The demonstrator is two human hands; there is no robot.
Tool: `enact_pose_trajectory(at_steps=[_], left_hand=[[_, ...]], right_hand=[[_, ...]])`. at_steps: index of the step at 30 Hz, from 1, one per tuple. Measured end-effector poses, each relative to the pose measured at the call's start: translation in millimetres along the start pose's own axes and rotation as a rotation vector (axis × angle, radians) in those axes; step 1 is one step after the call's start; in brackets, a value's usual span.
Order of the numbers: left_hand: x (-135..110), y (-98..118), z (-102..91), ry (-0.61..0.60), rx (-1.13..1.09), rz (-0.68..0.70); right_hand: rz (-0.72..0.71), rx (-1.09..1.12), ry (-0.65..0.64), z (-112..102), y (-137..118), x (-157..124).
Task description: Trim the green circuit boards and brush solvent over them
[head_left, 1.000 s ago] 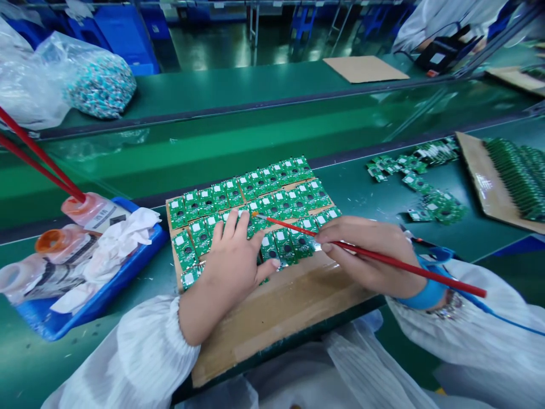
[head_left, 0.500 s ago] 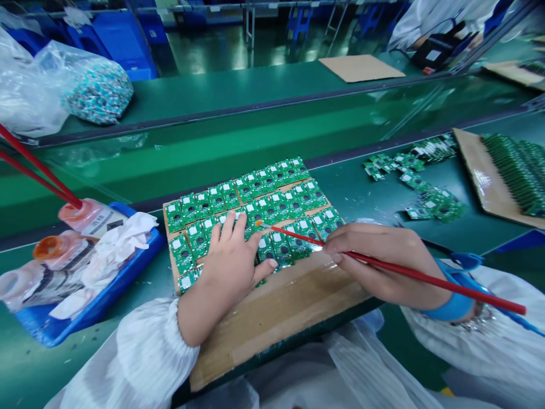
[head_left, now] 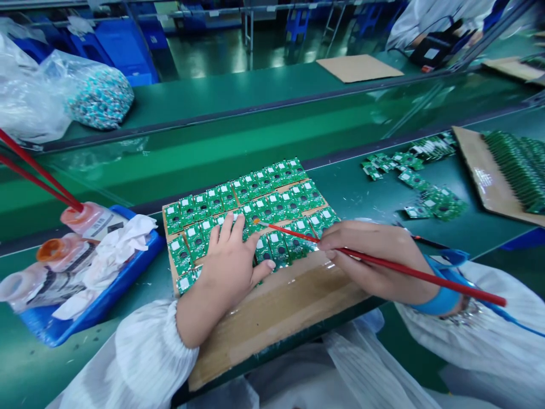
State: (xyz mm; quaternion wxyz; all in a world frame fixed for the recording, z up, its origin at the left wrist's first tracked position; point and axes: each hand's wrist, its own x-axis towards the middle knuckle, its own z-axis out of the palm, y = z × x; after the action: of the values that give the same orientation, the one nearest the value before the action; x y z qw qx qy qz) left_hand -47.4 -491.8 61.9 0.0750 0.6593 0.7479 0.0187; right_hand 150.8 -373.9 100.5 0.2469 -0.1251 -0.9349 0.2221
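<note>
- Green circuit boards (head_left: 251, 207) lie in tight rows on a cardboard sheet (head_left: 272, 309) on the green counter (head_left: 128, 278).
- The left hand (head_left: 230, 255) rests on the boards, its fingers (head_left: 227, 227) spread and released, gripping nothing.
- The right hand (head_left: 370, 261) has its fingers (head_left: 336, 247) clenched around a red-handled brush (head_left: 395, 267), whose tip is just beside the left hand, over the boards.
- A blue wrist strap (head_left: 443, 301) circles the right wrist.
- To the left, a blue tray (head_left: 114, 289) holds orange-capped bottles (head_left: 63, 250) and white wipes (head_left: 123, 244).
- Loose boards (head_left: 426, 193) lie to the right.
</note>
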Motion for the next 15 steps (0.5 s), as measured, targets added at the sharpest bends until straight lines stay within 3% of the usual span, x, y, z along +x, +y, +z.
enact_pose_trajectory(at_steps=[8, 15], left_hand=[[-1, 4, -7.9, -0.045, 0.026, 0.005], [11, 13, -11.7, -0.047, 0.02, -0.016]], right_hand=[[0.005, -0.023, 0.054, -16, 6, -5], [-0.003, -0.018, 0.069, -10, 19, 2]])
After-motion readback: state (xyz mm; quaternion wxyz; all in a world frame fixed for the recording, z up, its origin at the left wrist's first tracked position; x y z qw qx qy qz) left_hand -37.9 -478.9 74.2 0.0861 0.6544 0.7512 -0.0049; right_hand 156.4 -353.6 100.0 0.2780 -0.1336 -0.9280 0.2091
